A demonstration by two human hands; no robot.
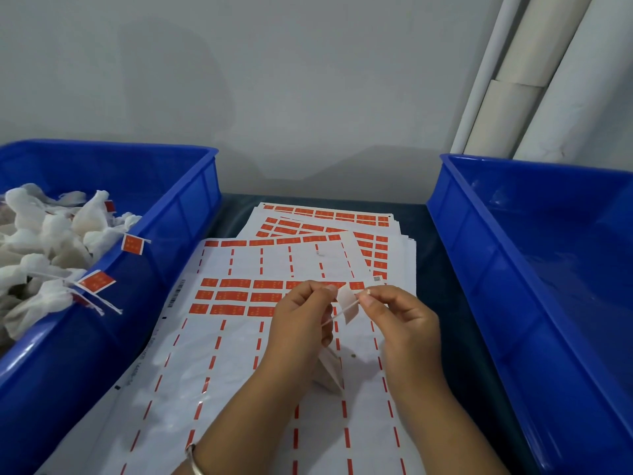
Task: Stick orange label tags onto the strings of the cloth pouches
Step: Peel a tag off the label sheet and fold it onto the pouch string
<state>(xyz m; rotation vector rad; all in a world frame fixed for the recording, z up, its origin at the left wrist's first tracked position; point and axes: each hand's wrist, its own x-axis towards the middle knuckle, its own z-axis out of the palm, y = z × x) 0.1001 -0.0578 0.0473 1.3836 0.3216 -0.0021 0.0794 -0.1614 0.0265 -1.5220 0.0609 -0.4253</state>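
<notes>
Both hands are raised over the label sheets (239, 337). My left hand (301, 323) pinches one edge of a small label tag (347, 303), whose pale back faces me. My right hand (400, 317) pinches a thin white string (337, 315) that crosses the label. A white cloth pouch (330, 371) hangs below the hands, partly hidden by the left hand. Rows of orange labels (236, 296) remain on the top sheet.
A blue bin (191, 214) at the left holds several white pouches (41, 241) with orange tags (132, 244) on their strings. Another blue bin (479, 255) stands at the right. A stack of further label sheets (329, 217) lies behind. White pipes (513, 97) lean on the wall.
</notes>
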